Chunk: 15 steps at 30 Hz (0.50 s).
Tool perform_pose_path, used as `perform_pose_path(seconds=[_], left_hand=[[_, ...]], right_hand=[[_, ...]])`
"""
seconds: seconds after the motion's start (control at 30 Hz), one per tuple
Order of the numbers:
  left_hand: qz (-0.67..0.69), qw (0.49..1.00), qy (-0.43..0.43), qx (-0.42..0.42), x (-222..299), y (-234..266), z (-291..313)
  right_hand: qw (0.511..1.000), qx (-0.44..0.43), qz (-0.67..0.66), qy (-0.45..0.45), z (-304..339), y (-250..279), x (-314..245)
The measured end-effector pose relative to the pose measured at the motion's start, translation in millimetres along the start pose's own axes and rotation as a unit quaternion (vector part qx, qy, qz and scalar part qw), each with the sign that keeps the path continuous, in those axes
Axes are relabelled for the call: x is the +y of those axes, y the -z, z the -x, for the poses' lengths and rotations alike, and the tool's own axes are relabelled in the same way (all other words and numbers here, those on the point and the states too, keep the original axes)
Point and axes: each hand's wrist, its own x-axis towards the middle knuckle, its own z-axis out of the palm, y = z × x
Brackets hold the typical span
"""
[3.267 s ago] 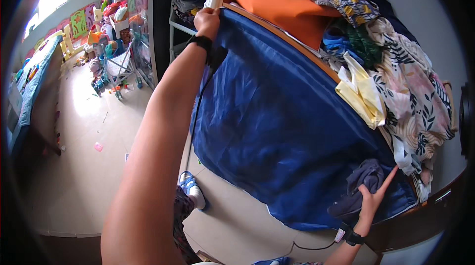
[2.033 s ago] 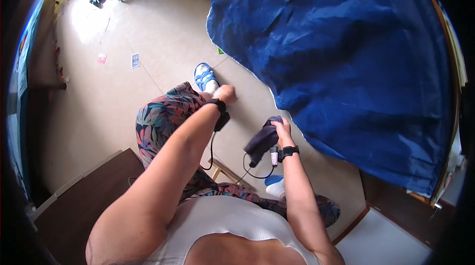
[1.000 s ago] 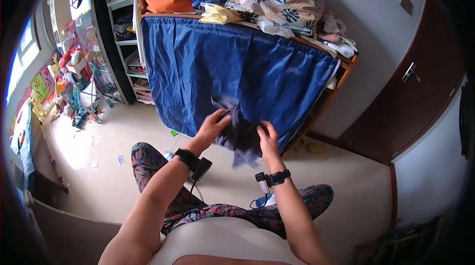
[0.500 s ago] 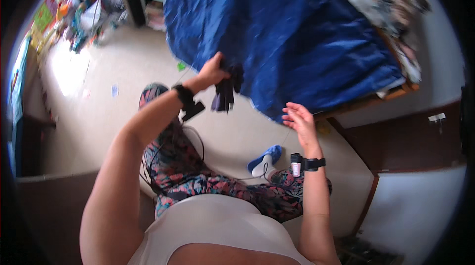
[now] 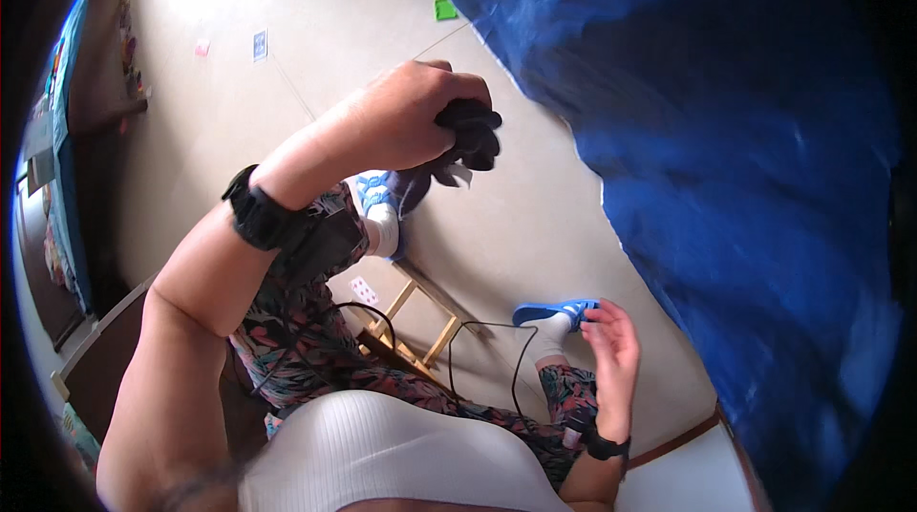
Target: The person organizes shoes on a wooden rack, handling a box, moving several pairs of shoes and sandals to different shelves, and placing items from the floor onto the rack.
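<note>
My left hand (image 5: pixel 413 113) is closed on a bunched dark cloth (image 5: pixel 468 141), almost black, whose folded edges and a loose end hang below the fingers. It holds the cloth up above the floor, in front of my left knee. My right hand (image 5: pixel 611 352) is held low near my right foot. Its fingers are loosely bent and apart, with nothing in them. A wide blue sheet (image 5: pixel 726 130) with creases drapes along the right side, apart from both hands.
On the pale floor lie a small green piece (image 5: pixel 446 10), a blue-backed card (image 5: pixel 260 46) and a playing card (image 5: pixel 364 290). Beside my legs is a light wooden frame (image 5: pixel 441 340). A black cable (image 5: pixel 452 359) loops near my lap. Blue slippers (image 5: pixel 544 312) are on my feet.
My view has turned, so the blue sheet fills more of the right side. The left hand with the dark cloth has come nearer and away from the sheet. My right hand is lower.
</note>
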Motion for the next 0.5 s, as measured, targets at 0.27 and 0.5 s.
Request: perform_pose_path(seconds=[0.27, 0.5], left_hand=[[-0.025, 0.995, 0.013, 0.099, -12, -26, -32], [0.082, 0.981, 0.012, 0.175, -11, -77, -42]], right_hand=[[0.996, -0.074, 0.010, -0.056, -47, -29, 15], [0.985, -0.119, 0.107, 0.056, -87, -82, -24]])
